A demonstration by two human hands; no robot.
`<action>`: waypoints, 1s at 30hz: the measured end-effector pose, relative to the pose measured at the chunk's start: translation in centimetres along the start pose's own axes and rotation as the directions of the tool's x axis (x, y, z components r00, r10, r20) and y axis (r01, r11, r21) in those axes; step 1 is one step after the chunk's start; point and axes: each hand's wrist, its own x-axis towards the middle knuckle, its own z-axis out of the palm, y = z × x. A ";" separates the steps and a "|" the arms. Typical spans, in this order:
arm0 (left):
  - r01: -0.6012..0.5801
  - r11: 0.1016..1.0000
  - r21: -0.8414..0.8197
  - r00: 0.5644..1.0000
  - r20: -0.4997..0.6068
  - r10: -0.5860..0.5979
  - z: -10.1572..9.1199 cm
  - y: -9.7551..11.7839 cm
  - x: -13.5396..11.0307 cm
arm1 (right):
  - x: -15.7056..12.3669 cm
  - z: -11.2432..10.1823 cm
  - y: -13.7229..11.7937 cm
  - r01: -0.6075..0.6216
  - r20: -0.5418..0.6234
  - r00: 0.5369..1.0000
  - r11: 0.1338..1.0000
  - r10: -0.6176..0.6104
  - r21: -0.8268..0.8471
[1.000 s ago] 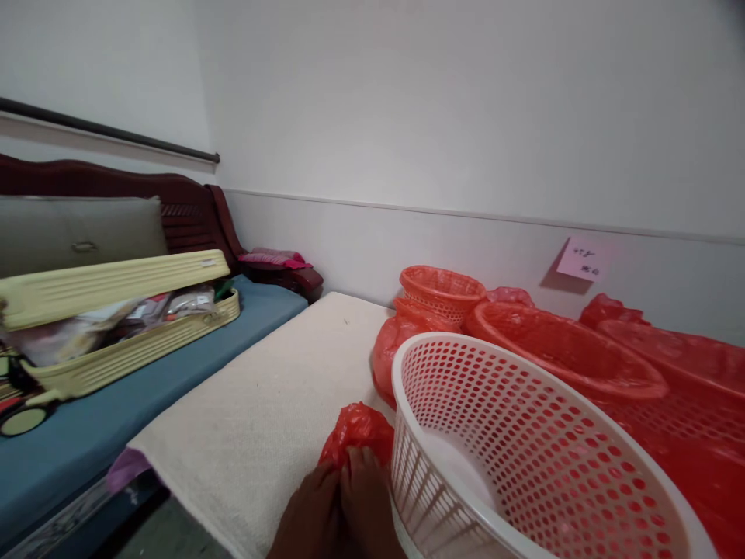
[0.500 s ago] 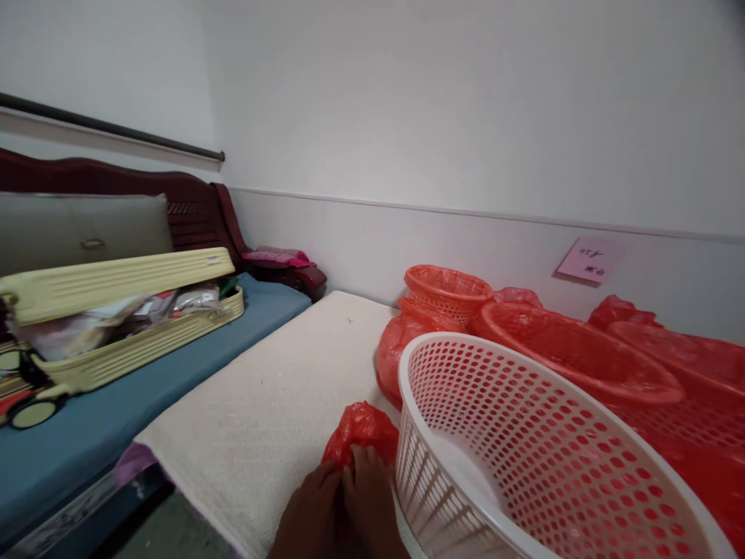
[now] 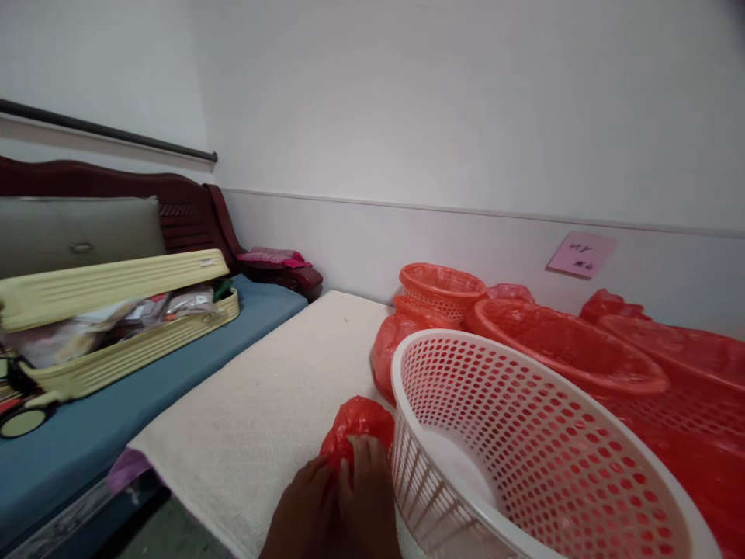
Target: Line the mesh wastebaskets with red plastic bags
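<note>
Working the red bag [image 3: 359, 418], near on the worktop [image 3: 261, 411] and left of the white basket [image 3: 412, 458], seemed the current step; left hand [image 3: 303, 501] and right hand [image 3: 368, 493] curled over it, grip unclear; a gentle touch seemed called for next.

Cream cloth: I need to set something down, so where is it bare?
Between the blue sheet and the near red bag, and back toward the wall. Crowded: the right, with the white basket and red baskets.
</note>
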 end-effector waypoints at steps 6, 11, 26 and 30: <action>-0.064 0.996 -0.057 0.987 -0.154 0.054 -0.7 0.1 -0.1 | 0.0 -1.1 -1.0 0.078 -0.151 0.986 0.996 -0.071 0.045; -0.091 0.975 -0.204 0.983 -0.175 0.056 -2.9 1.5 -0.1 | 0.3 -2.6 -2.0 0.051 -0.081 0.996 0.989 -0.040 0.140; 0.101 0.877 -0.470 0.960 -0.186 -0.210 -4.2 1.1 0.1 | -0.1 -1.9 -2.0 0.158 -0.189 0.974 0.977 -0.129 0.146; 0.121 0.838 -0.533 0.943 -0.202 -0.264 -4.1 0.5 0.1 | -0.3 -1.2 -2.0 0.236 -0.146 0.963 0.970 -0.225 0.064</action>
